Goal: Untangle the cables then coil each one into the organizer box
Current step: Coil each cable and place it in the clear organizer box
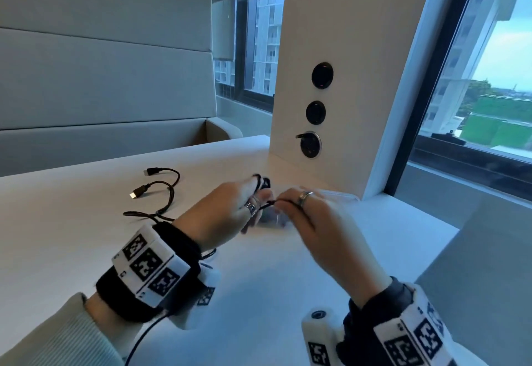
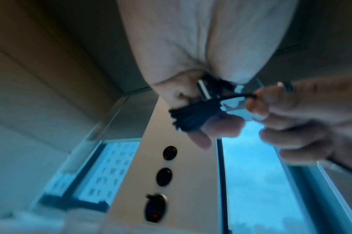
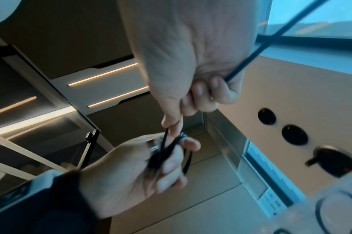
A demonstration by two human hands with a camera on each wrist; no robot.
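Observation:
A black cable (image 1: 263,184) is wound in a small coil round the fingers of my left hand (image 1: 253,201), held above the table. My right hand (image 1: 288,207) pinches a strand of the same cable just right of the coil. In the left wrist view the coil (image 2: 193,117) wraps the left fingers and the right hand (image 2: 257,102) pinches the strand. The right wrist view has the right hand (image 3: 171,123) pinching above the left hand (image 3: 171,158). A second black cable (image 1: 164,193) lies loose on the table (image 1: 86,236). The clear organizer box (image 1: 344,195) sits behind my right hand.
A white pillar with three round black sockets (image 1: 315,112) stands on the table just behind the hands. Windows flank it. A grey padded bench back (image 1: 100,78) runs along the far left. The organizer box (image 3: 331,212) holds a coiled cable in the right wrist view.

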